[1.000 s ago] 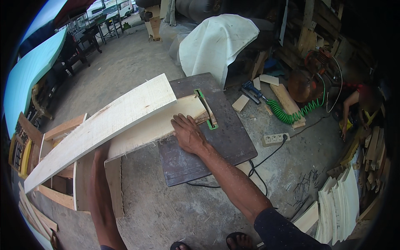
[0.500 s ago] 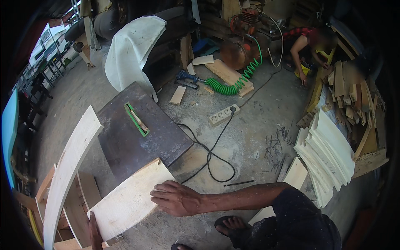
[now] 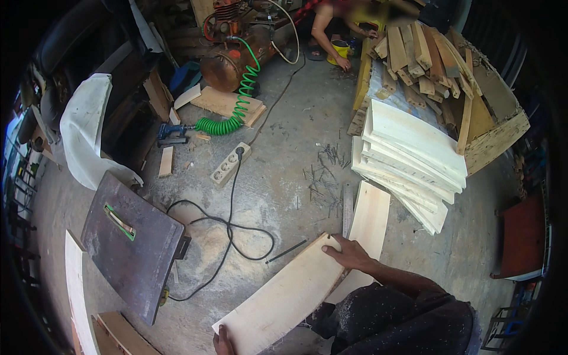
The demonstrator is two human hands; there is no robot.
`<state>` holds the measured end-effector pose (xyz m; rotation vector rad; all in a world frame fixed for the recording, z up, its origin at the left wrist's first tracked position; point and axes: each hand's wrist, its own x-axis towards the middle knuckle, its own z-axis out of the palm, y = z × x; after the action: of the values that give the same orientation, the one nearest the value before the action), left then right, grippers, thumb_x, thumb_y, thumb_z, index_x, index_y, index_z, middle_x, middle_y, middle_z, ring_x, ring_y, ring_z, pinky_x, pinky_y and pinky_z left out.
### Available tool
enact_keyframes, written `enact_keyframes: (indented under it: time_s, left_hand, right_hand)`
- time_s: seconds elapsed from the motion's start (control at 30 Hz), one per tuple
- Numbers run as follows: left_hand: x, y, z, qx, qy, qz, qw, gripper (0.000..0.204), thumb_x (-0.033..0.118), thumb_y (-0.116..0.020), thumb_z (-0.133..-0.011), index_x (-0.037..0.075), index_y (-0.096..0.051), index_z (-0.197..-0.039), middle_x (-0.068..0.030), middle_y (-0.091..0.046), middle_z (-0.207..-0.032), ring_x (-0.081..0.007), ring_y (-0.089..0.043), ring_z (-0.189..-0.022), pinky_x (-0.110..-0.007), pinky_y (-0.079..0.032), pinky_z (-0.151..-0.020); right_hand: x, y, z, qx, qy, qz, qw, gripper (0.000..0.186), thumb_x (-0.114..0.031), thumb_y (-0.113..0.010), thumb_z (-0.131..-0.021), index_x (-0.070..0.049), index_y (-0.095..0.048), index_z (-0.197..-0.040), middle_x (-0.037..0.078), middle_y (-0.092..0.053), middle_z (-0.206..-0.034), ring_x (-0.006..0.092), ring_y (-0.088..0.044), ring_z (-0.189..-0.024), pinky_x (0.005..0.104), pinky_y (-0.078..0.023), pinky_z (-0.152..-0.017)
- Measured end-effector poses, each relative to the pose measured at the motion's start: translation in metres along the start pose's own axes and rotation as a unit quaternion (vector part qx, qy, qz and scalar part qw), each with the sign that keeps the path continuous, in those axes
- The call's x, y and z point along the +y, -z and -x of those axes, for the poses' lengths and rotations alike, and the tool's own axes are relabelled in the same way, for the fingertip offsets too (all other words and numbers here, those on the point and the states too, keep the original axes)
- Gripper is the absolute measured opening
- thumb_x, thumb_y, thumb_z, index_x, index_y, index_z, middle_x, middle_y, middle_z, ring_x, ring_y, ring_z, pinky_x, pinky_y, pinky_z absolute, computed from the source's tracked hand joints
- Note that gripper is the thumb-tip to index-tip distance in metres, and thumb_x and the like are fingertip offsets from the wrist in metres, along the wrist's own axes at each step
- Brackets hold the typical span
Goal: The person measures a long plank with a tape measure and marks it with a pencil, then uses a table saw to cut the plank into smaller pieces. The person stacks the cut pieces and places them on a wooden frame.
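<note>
A pale board [image 3: 272,299] is pinched at its two ends by the left hand [image 3: 223,342] and right hand [image 3: 350,254], past the right edge of the table [image 3: 130,266]; similar boards [image 3: 408,157] are already stacked on the floor [image 3: 467,254], this one not yet set down

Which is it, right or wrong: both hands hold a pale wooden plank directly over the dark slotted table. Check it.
Wrong on the place: the head view shows the pale wooden plank off to the right of the dark slotted table, not over it. The left hand and right hand do both hold it.
</note>
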<state>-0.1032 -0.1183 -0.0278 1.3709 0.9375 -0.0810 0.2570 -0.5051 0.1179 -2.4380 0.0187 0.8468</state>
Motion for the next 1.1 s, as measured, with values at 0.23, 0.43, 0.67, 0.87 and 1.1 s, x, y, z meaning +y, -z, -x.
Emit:
enact_keyframes:
  time_s: [0.23,0.43,0.67,0.87,1.1]
  left_hand:
    - [0.309,-0.232,-0.062,-0.218,-0.124,0.032,0.967,0.069,0.031,-0.059,-0.103,-0.008,-0.035,-0.155,-0.0160,-0.050,-0.152,-0.0271,-0.043,-0.143,-0.038,-0.030,-0.120]
    - [0.341,-0.348,-0.018,-0.373,-0.169,0.102,0.907,0.059,0.018,-0.057,-0.100,-0.006,-0.041,-0.152,-0.0185,-0.054,-0.146,-0.0276,-0.050,-0.136,-0.037,-0.036,-0.116]
    - [0.106,-0.365,-0.024,-0.331,0.006,-0.010,0.943,0.062,0.027,-0.066,-0.099,0.003,-0.037,-0.148,-0.0197,-0.056,-0.131,-0.0280,-0.053,-0.119,-0.042,-0.045,-0.100]
    - [0.076,-0.304,-0.017,-0.314,0.193,-0.085,0.926,0.051,0.034,-0.065,-0.101,0.007,-0.042,-0.137,-0.0131,-0.057,-0.109,-0.0223,-0.056,-0.094,-0.041,-0.050,-0.075]
    - [0.072,-0.284,-0.025,-0.349,0.110,-0.166,0.916,0.062,0.045,-0.062,-0.101,0.005,-0.043,-0.144,-0.0144,-0.059,-0.121,-0.0240,-0.059,-0.103,-0.040,-0.050,-0.082]
  right_hand:
    - [0.076,0.174,0.057,0.432,-0.002,-0.164,0.887,0.068,-0.050,-0.065,-0.096,-0.003,-0.058,-0.145,0.025,-0.071,-0.124,0.0311,-0.071,-0.110,0.0388,-0.051,-0.100]
    - [0.188,0.197,0.127,0.538,-0.112,-0.189,0.814,0.056,-0.046,-0.059,-0.101,0.002,-0.066,-0.129,0.021,-0.074,-0.105,0.0236,-0.067,-0.094,0.0381,-0.051,-0.088]
    - [0.312,0.141,0.142,0.576,-0.158,-0.170,0.783,0.055,-0.045,-0.059,-0.102,0.008,-0.073,-0.093,0.014,-0.066,-0.073,0.0159,-0.057,-0.074,0.0376,-0.050,-0.074]
    - [0.273,0.161,0.063,0.478,-0.152,-0.107,0.858,0.055,-0.049,-0.061,-0.100,0.003,-0.074,-0.092,0.017,-0.069,-0.074,0.0202,-0.062,-0.070,0.0392,-0.051,-0.072]
    - [0.228,0.177,-0.021,0.368,-0.097,-0.049,0.923,0.057,-0.055,-0.051,-0.101,-0.005,-0.073,-0.120,0.024,-0.073,-0.113,0.0401,-0.069,-0.110,0.0442,-0.051,-0.098]
